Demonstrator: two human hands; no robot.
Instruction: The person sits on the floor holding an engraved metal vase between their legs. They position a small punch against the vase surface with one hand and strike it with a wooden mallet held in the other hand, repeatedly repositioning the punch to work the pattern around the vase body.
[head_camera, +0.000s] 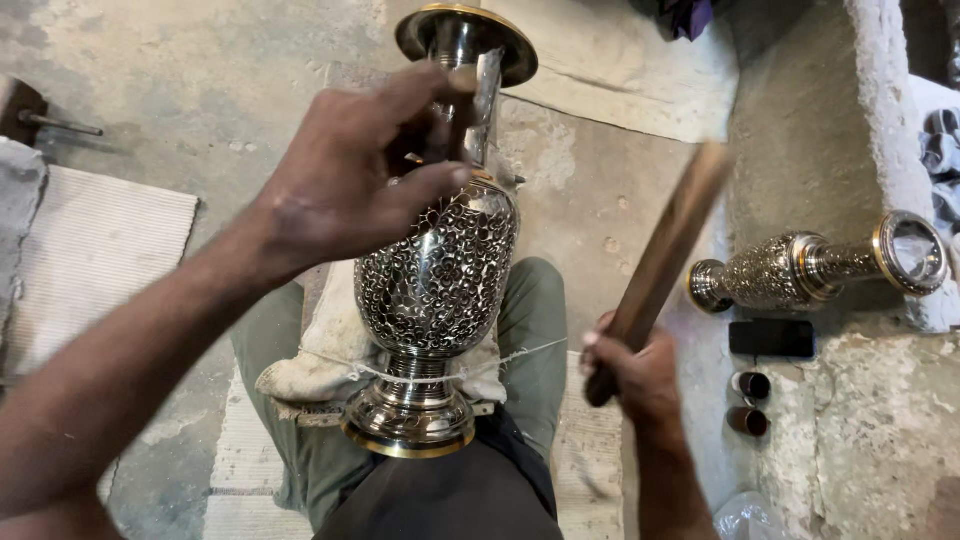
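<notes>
A tall engraved metal vase (437, 270) with a flower pattern and brass rims lies along my lap on a cloth cushion (320, 345), tied down by a thin string across its foot. My left hand (355, 175) is over the vase's neck, pinching a small dark tool against the metal. My right hand (632, 372) grips a wooden stick (665, 250) raised to the right of the vase, blurred by motion.
A second engraved vase (800, 268) lies on its side against a concrete ledge at the right. Beside it are a dark phone (771, 338) and two small cups (750, 402). A woven mat (90, 255) covers the floor at the left.
</notes>
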